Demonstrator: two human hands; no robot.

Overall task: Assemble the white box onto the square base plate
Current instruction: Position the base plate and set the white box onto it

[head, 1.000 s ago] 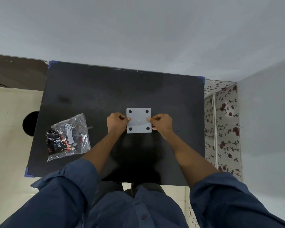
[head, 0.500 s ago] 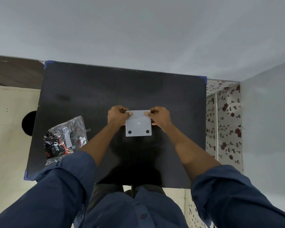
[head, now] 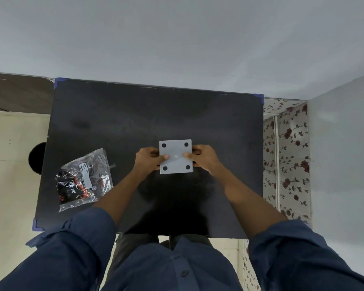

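Plate point(head: 176, 156) side edges under thumbs, bag point(head: 84, 181) label unreadable, sleeves cropped

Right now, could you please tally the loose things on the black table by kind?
White square plate, held at its sides by the left hand and right hand: 1
Clear plastic bag with dark contents: 1
Total: 2

One view only: head camera, worn high, looks steeply down and forward over chest. Wide angle, edges bent. Black table point(head: 135, 122) fills middle of frame, whole top visible, near edge at wearer's body. Both forearms reach up from bottom corners toward table centre. Wall beyond table's far edge; floor left of table, flowered curtain point(head: 286, 156) right.
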